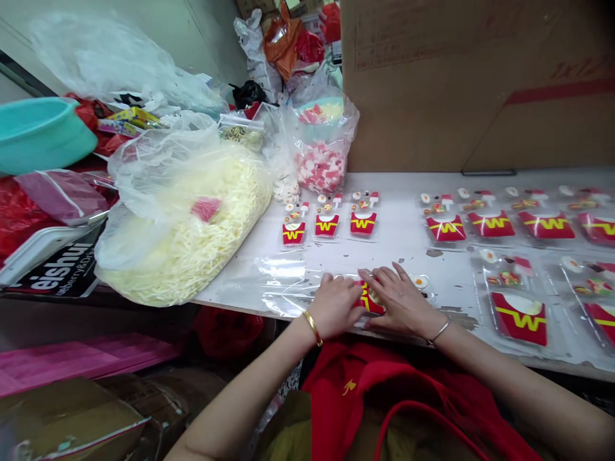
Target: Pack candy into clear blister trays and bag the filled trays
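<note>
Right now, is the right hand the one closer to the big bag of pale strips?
No, the left hand lies between the big bag and the right hand.

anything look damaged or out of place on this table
The white tabletop looks worn or peeled in greyish patches, including beside the right hand. The red W-marked pack under both hands also lies sideways, unlike the other packs.

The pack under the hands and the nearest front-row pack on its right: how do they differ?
The pack under the hands lies sideways, its red box left, egg right; the front-row pack has its box at the bottom, egg on top.
The left hand and right hand partly cover the pack under the hands; neither touches the front-row pack.
Both show a red box and an egg.
</note>
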Demonstrator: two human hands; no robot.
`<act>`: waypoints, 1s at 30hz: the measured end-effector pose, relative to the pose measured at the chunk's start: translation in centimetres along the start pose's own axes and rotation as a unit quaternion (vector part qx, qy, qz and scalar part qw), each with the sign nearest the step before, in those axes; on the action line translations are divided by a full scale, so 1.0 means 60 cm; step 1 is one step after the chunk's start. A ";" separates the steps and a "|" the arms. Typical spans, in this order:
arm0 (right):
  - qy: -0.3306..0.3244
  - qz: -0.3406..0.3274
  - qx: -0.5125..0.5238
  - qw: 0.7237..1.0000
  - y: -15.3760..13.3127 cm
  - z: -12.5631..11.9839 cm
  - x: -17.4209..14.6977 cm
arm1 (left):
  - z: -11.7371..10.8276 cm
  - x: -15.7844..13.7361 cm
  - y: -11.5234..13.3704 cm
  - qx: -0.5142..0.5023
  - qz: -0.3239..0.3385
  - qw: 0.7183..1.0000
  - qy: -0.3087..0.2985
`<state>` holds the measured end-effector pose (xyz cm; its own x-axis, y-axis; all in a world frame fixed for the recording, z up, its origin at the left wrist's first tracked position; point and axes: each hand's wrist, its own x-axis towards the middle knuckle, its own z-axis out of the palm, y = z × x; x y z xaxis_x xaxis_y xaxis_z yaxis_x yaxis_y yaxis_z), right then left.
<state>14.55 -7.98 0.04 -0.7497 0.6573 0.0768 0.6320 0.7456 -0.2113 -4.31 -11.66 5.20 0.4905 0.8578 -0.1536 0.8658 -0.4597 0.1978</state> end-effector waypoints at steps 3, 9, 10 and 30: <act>0.060 0.022 0.003 0.998 0.014 0.003 -0.023 | -0.015 0.032 -0.049 0.014 0.075 0.997 -0.010; 0.199 0.243 0.050 0.948 0.034 0.046 -0.103 | 0.006 0.082 -0.082 0.025 0.168 0.984 -0.056; 0.217 0.271 0.059 0.936 0.038 0.056 -0.115 | 0.008 0.086 -0.083 0.019 0.171 0.983 -0.059; 0.201 0.255 0.493 0.807 -0.006 0.020 -0.043 | 0.013 0.139 -0.040 -0.306 0.143 0.940 0.039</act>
<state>16.01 -10.05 -1.27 -0.1918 0.9814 0.0030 0.2270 0.0473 -0.9727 -2.21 -3.55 2.70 0.6657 0.7440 0.0577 0.4680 -0.4765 0.7443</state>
